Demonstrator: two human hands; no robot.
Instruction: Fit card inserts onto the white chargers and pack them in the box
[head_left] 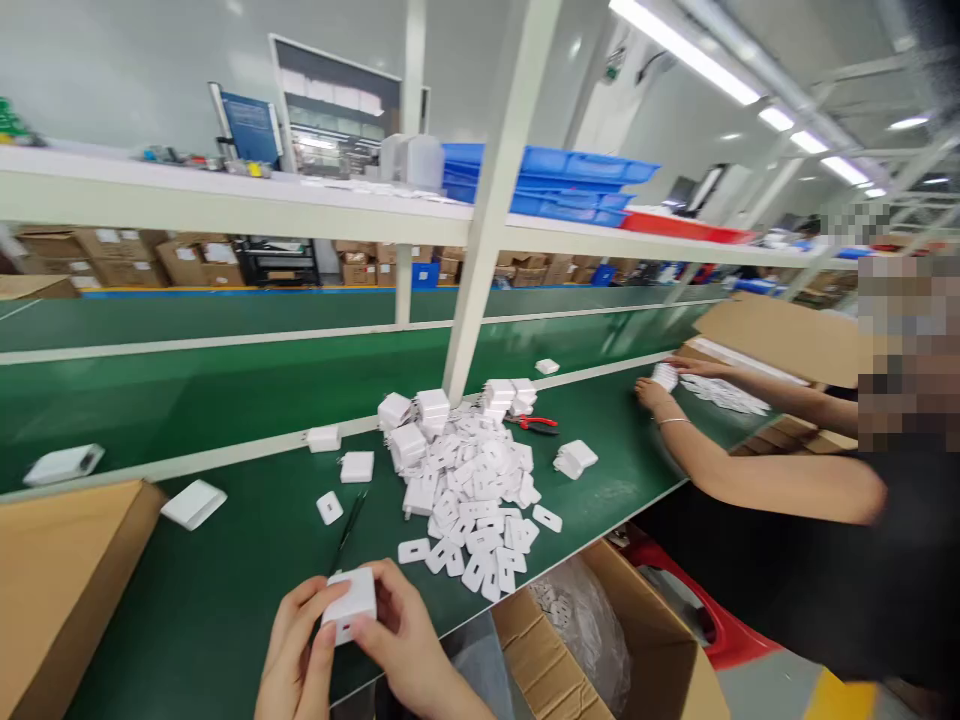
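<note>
A white charger [351,603] with a small port slot in its near face is held between both my hands, above the green bench near its front edge. My left hand [296,640] grips it from the left, fingers closed along its side. From the right, my right hand [405,630] pinches it between thumb and fingers. Just beyond lie dark tweezers [350,528] and a loose white end cover [329,508]. A heap of slotted white covers [480,485] spreads to the right, with several charger housings [409,445] at its back and left.
Red-handled pliers [534,425] lie behind the heap. A cardboard box [71,580] stands at left; an open carton [600,640] sits below the bench edge. A green conveyor belt [225,385] runs behind. At right, a co-worker's hands [660,390] handle white pieces. A post [491,220] rises mid-bench.
</note>
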